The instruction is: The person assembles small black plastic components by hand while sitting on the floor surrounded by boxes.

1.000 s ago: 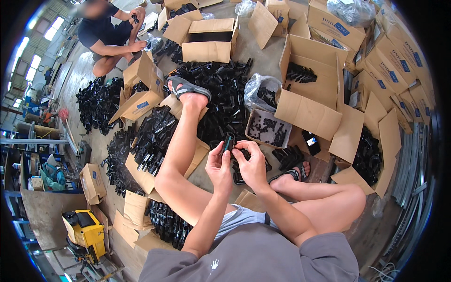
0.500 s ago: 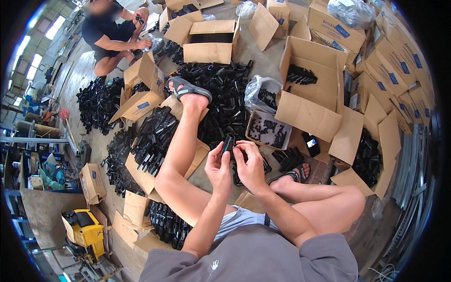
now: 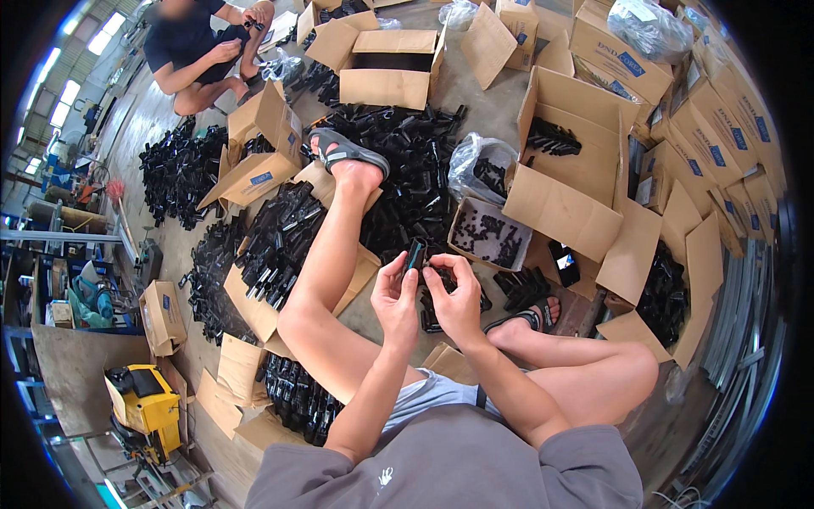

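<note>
In front of my lap, the thumb and fingers of my left hand (image 3: 396, 301) pinch a short black part (image 3: 415, 254), tube-like with a shiny side, held tilted upright. My right hand (image 3: 455, 299) is closed in a pinch right beside it, thumb and index fingertip together. Whatever small thing sits in that pinch is too small to make out. Beyond the hands lies a big heap of similar black parts (image 3: 415, 174). An open box (image 3: 489, 233) of tiny black pieces is just past my right hand.
Left of my leg lie more heaps of black parts (image 3: 284, 242). Open cartons (image 3: 564, 204) stand ahead and to the right, with stacked boxes (image 3: 712, 136) behind. A phone (image 3: 565, 262) leans near my right foot. Another person (image 3: 191, 55) crouches at the far left. A yellow machine (image 3: 153, 407) stands left.
My view has shifted slightly. Both hands stay nearly in place, the black part turned a little between the fingers. The other person's lower hand has moved up toward their body.
</note>
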